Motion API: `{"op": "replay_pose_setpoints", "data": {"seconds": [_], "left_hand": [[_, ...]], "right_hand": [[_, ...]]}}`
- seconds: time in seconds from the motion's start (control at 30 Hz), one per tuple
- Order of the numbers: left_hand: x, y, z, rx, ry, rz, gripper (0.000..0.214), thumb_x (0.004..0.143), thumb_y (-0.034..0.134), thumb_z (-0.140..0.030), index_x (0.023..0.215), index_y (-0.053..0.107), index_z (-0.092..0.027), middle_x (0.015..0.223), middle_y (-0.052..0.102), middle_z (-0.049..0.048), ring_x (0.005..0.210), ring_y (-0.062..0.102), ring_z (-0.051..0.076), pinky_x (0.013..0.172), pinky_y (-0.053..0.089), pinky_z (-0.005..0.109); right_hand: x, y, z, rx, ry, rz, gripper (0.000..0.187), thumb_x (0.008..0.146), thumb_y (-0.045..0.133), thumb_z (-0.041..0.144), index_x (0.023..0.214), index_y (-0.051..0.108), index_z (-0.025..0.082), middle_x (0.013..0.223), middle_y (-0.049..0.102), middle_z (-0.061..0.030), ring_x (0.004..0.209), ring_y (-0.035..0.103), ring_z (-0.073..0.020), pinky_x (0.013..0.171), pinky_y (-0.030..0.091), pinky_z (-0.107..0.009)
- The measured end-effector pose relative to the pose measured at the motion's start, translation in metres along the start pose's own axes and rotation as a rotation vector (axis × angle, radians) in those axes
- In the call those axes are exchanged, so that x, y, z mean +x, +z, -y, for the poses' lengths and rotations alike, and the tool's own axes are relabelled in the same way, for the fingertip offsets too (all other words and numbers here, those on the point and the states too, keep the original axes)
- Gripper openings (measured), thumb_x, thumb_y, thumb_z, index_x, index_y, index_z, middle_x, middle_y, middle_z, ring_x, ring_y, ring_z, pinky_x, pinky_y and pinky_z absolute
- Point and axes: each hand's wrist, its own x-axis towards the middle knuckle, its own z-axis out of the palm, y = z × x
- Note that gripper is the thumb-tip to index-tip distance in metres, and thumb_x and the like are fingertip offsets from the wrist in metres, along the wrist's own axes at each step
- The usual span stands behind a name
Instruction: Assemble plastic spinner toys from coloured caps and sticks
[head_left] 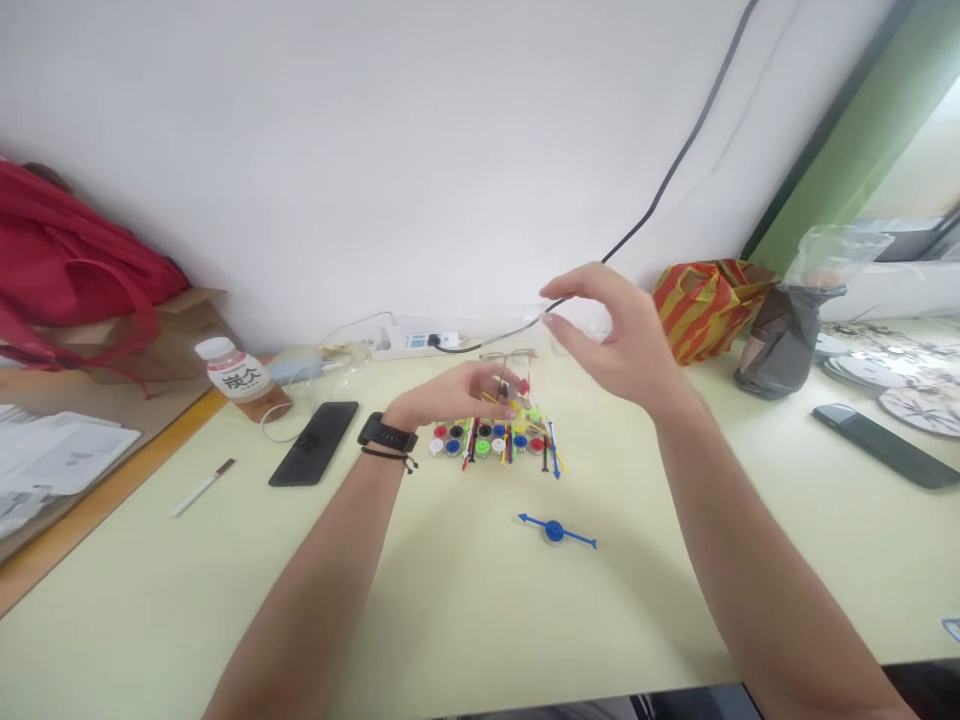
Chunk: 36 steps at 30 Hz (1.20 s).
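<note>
My left hand (469, 392), with a black watch (387, 434) and a dark cord bracelet on the wrist, reaches over a group of small coloured pieces. Its fingers are curled and blurred, so any grip is unclear. Below it are round spinner bases (484, 447) in red, black, white, blue and green. Several thin arrows (554, 448) in various colours lie among them. My right hand (611, 330) is raised to the right of the group, thumb and forefinger apart, holding nothing. Closer to me, a blue arrow spinner (553, 531) lies alone on the table.
Left are a black phone (313, 443), a pen (203, 487), a drink bottle (241, 378) and a red bag (82, 250). A power strip (416, 340) and glasses (508, 356) lie behind. Right are a striped bag (705, 310), a grey plastic bag (780, 340), a dark phone-like slab (885, 445) and discs (919, 408).
</note>
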Motion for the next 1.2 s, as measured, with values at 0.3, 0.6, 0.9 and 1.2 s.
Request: {"op": "replay_pose_setpoints", "data": {"seconds": [0.3,0.6,0.9,1.2], "left_hand": [[-0.055,0.059,0.045,-0.154,0.032,-0.310,0.050,0.077,0.088,-0.042,0.117,0.067,-0.019,0.116,0.074,0.0114,0.103,0.072,0.024,0.090,0.058,0.037],[-0.067,0.101,0.053,-0.012,-0.010,-0.352,0.035,0.084,0.080,-0.039,0.112,0.073,-0.018,0.109,0.075,0.0079,0.100,0.069,0.025,0.090,0.056,0.038],[-0.063,0.110,0.059,-0.133,0.017,-0.391,0.039,0.084,0.081,-0.040,0.114,0.072,-0.017,0.109,0.074,0.0106,0.100,0.069,0.024,0.091,0.057,0.037],[-0.062,0.116,0.066,-0.122,0.042,-0.373,0.042,0.079,0.086,-0.035,0.115,0.070,-0.019,0.108,0.073,0.0081,0.093,0.067,0.021,0.084,0.054,0.032]], "right_hand": [[-0.103,-0.004,0.018,-0.001,0.259,0.776,0.012,0.094,0.065,0.031,0.100,0.072,0.024,0.092,0.075,-0.0050,0.080,0.067,-0.0212,0.071,0.047,-0.031],[-0.160,0.013,0.036,-0.070,0.382,0.848,0.011,0.096,0.055,0.019,0.089,0.063,0.023,0.090,0.072,-0.0021,0.082,0.064,-0.0203,0.072,0.040,-0.030],[-0.169,0.006,0.040,0.155,0.494,0.660,0.011,0.100,0.051,0.023,0.100,0.062,0.024,0.097,0.071,-0.0040,0.092,0.066,-0.0214,0.082,0.051,-0.033],[-0.113,-0.019,0.051,0.493,0.443,0.270,0.008,0.100,0.063,0.033,0.100,0.061,0.025,0.095,0.067,-0.0036,0.086,0.066,-0.0193,0.079,0.056,-0.034]]}}
